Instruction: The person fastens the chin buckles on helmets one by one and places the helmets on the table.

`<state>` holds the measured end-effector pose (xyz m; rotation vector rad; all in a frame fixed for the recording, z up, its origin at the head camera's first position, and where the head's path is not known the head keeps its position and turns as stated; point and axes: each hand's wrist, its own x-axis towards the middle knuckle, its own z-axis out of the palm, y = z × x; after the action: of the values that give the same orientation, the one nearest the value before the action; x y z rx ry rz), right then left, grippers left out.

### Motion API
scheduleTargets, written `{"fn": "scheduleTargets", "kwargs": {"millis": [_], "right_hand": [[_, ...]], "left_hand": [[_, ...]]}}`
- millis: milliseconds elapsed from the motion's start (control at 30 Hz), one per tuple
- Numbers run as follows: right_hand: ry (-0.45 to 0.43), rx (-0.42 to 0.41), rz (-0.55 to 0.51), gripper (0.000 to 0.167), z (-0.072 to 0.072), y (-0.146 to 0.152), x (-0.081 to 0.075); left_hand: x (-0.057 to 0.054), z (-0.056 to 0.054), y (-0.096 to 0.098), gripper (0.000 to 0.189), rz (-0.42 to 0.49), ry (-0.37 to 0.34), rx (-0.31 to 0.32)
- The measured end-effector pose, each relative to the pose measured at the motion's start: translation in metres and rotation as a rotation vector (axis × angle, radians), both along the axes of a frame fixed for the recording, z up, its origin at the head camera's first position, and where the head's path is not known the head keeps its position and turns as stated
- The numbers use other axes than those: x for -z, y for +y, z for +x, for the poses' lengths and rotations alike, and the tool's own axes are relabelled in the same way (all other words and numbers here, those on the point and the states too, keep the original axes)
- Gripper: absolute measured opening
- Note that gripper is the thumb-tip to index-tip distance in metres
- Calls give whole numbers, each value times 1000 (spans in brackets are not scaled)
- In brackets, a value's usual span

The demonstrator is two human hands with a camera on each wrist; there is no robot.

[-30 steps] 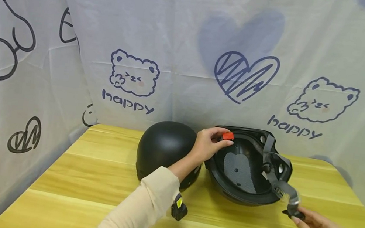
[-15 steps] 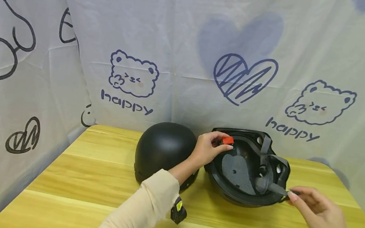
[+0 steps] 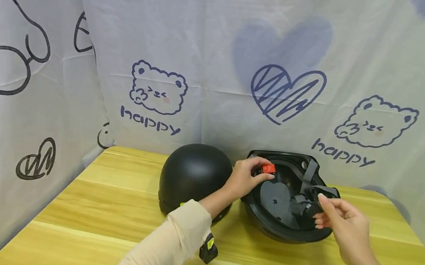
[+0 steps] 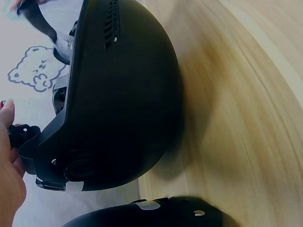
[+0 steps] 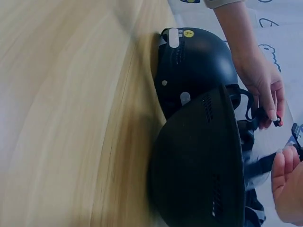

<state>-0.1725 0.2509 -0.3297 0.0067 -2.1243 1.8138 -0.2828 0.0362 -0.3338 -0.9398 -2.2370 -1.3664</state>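
A black helmet [image 3: 283, 234] lies tipped back on the table, its padded hollow facing me and its grey straps [image 3: 309, 171] inside. My left hand [image 3: 241, 179] pinches a red-and-black strap buckle [image 3: 269, 168] over its left rim; in the left wrist view the strap [image 4: 29, 151] runs from that hand to the shell. Over the right rim, my right hand [image 3: 348, 224] pinches the other chin strap's end; the right wrist view shows its dark clip [image 5: 296, 135] sticking out past the fingers. A second black helmet [image 3: 192, 178] sits dome up to the left, partly behind my left forearm.
Both helmets stand on the yellow wood-grain table [image 3: 83, 218], near its back edge. A printed white curtain [image 3: 222, 43] hangs close behind. A small black device with a yellow patch [image 3: 208, 253] shows beside my left sleeve.
My right hand has drawn the strap end from right of the helmet, up and left to over its hollow. My left hand keeps its pinch on the red buckle, nearly still.
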Motion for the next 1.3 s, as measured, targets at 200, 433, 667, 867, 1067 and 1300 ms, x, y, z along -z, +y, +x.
{"fn": "scheduleTargets", "kwargs": {"millis": [200, 433, 667, 867, 1067, 1300], "right_hand": [[-91, -53, 50, 30, -65, 38, 59], [-67, -96, 21, 35, -66, 12, 39], [-97, -112, 22, 31, -38, -27, -7], [-91, -137, 26, 33, -48, -26, -5], [-94, -170, 28, 28, -52, -28, -8], [-50, -229, -39, 29, -72, -21, 12]], "left_hand": [[0, 3, -2, 31, -90, 55, -22], [2, 4, -3, 30, -133, 90, -33], [0, 5, -5, 29, -138, 140, -62], [1, 5, -5, 29, -152, 150, -46], [0, 6, -4, 28, -182, 157, -44], [-2, 7, -1, 29, -217, 170, -48]]}}
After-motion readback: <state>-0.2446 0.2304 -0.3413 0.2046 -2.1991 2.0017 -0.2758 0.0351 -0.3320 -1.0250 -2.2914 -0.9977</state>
